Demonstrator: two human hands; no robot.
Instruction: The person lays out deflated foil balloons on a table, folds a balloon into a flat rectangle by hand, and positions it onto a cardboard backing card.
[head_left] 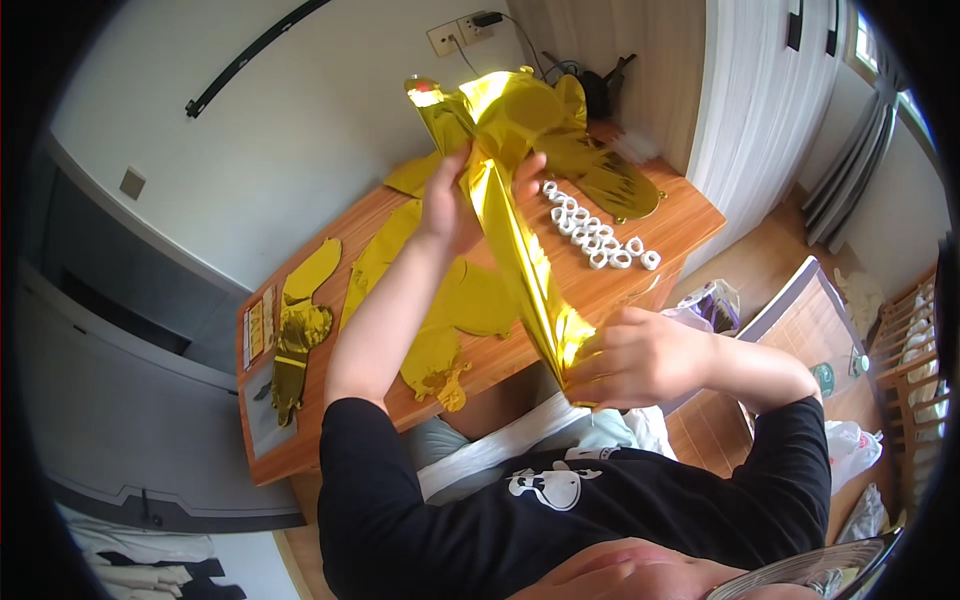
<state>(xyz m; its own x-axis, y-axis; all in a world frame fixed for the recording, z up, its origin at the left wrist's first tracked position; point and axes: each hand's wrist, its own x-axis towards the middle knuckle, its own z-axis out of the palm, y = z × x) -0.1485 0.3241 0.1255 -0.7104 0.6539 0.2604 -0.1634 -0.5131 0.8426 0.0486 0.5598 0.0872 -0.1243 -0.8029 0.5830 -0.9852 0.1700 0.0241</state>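
A shiny gold foil balloon (515, 255), flat and creased, stretches from above the wooden table down toward my lap. My left hand (447, 200) is closed around its upper part, with fingertips showing past the far side of the foil. Lower down and to the right, my right hand (645, 355) pinches the narrow bottom end. Beneath the held piece, more flat gold foil balloons (445, 325) lie spread on the table. Another crumpled gold foil piece (300, 330) rests near the table's left end.
Several small white rolls (595, 232) sit in rows on the table (690, 215), right of the foil. Dark gold foil (620, 185) lies behind them. A printed card (262, 325) is at the left edge. Beyond the right side are a folding panel (800, 300) and plastic bags (850, 450).
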